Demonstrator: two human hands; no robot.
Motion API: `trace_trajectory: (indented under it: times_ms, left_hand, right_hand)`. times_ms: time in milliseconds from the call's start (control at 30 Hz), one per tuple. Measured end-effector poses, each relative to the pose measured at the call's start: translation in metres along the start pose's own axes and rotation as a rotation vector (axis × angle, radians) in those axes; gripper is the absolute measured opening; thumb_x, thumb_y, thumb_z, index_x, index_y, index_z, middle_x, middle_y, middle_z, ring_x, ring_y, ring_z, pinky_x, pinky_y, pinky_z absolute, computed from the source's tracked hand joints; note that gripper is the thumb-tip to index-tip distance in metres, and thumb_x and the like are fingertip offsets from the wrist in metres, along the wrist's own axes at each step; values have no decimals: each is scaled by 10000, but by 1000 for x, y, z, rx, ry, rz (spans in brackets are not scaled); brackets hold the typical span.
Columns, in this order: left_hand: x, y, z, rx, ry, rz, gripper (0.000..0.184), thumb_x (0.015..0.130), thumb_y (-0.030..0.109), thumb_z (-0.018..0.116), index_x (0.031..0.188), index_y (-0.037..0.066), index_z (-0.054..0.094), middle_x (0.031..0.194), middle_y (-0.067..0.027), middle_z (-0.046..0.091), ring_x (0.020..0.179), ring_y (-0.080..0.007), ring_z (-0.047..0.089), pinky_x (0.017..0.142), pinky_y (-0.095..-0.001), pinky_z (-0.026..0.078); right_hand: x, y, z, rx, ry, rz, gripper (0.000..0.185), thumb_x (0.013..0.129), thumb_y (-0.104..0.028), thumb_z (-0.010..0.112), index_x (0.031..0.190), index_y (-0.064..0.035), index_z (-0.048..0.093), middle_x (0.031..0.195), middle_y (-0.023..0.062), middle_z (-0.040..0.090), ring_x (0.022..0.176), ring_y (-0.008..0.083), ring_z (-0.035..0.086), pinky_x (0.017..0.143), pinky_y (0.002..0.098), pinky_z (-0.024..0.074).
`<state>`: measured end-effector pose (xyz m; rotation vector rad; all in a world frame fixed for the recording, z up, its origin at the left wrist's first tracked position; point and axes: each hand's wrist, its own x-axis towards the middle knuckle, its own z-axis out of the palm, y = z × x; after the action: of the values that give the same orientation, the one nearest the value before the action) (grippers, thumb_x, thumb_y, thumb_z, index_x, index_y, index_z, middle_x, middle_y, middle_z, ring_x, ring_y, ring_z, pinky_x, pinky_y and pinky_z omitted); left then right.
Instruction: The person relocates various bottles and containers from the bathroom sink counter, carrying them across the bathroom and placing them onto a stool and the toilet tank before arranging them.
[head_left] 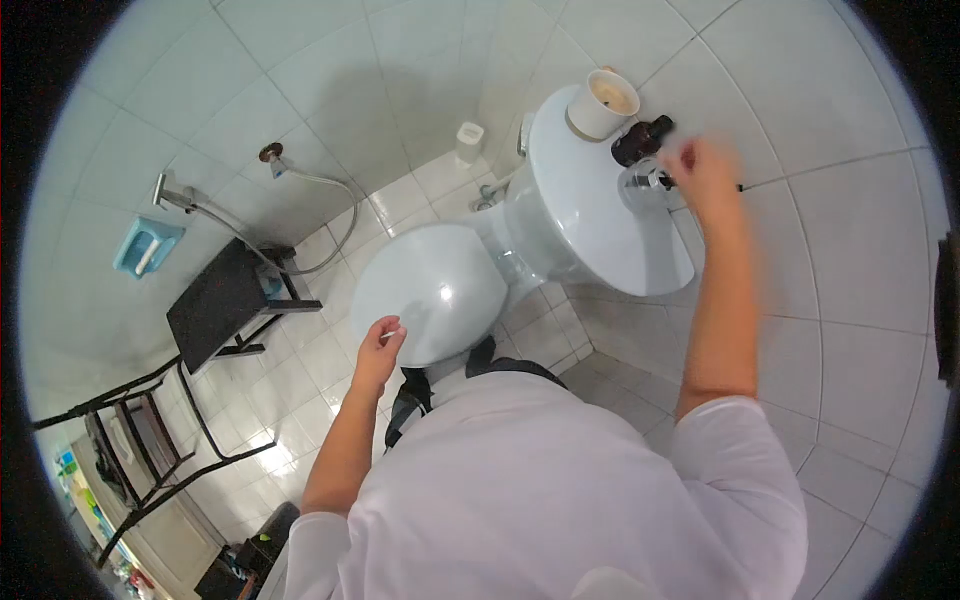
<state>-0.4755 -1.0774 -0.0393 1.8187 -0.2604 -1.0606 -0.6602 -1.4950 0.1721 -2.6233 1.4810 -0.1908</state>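
My right hand [705, 180] is over the right part of the toilet tank lid [620, 230], fingers curled and blurred. Beneath its fingertips a clear bottle with a dark top [643, 185] stands on the lid; whether the hand touches it I cannot tell. Beside that is a dark brown bottle [640, 142], and a white cup-shaped holder [603, 104] with something tan inside stands further left. Over the closed toilet seat lid [435, 290], my left hand [378, 355] is closed in a pinch on a small white piece [394, 332], too small to name.
A hose with a sprayer [175, 195] hangs on the left wall near a blue soap dish [148, 247]. Below are a black stool [220, 300] and a black metal rack [150, 440]. A white container [469, 142] stands in the corner behind the toilet.
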Motion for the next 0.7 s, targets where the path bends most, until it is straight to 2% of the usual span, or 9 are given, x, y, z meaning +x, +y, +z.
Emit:
trace_trajectory:
  times_ms: [33,133,200,300,433,533,600,633,700]
  left_hand:
    - [-2,2,-1,15,8,-40,383,808,262,581,1125,62,503,1007,-47,539,915,-134,493,784,-262,392]
    - [-9,0,-8,21,19,-84,373,808,244,581,1126,66,500,1003,-46,535,891,-126,493,768,-254,392]
    - [-10,-3,-11,13,18,-87,363,808,221,585,1124,65,499,1001,-45,531,869,-119,493,755,-250,393]
    - [-7,-3,-14,44,21,-96,360,809,218,584,1124,66,500,1015,-50,531,883,-126,496,765,-255,393]
    - [-8,6,-14,39,10,-55,360,811,226,585,1123,68,502,1029,-58,535,901,-134,500,777,-262,394]
    - [-11,6,-15,34,18,-50,365,810,233,587,1124,68,503,1028,-60,537,903,-136,501,773,-262,397]
    - [-13,5,-17,31,27,-50,366,809,235,588,1124,69,504,1025,-59,538,900,-135,501,768,-261,399]
    - [-16,4,-19,46,41,-73,368,808,234,589,1125,69,504,1025,-57,538,897,-134,502,765,-261,400]
    - [-20,-2,-24,59,62,-96,369,806,234,591,1126,70,504,1025,-54,538,893,-134,502,762,-260,401]
  right_hand:
    - [-16,10,11,132,-152,105,472,704,-392,658,926,9,545,881,184,588,833,318,577,724,377,452]
    - [-44,44,68,89,-179,162,518,669,-381,689,975,1,520,881,192,588,848,325,581,732,374,451]
    - [-49,49,90,267,170,143,612,651,-366,708,1076,-12,445,891,229,584,859,363,574,738,395,449]
    - [-46,48,98,287,217,156,686,658,-332,710,1148,-4,358,923,262,570,885,393,559,758,415,442]
    - [-47,39,89,344,155,209,701,666,-317,704,1155,25,335,943,275,559,874,413,551,772,429,433]
    - [-48,34,91,424,120,239,658,673,-300,701,1130,33,364,1045,284,514,937,406,525,808,416,416]
    - [-49,37,99,390,308,204,620,687,-295,687,1133,18,391,1144,288,447,1028,382,475,867,404,381]
    - [-56,33,98,391,308,200,620,687,-295,687,1133,18,391,1144,288,447,1028,382,475,867,404,381]
    - [-73,14,99,303,286,159,593,714,-284,661,1157,11,400,1207,274,397,1133,355,391,936,394,328]
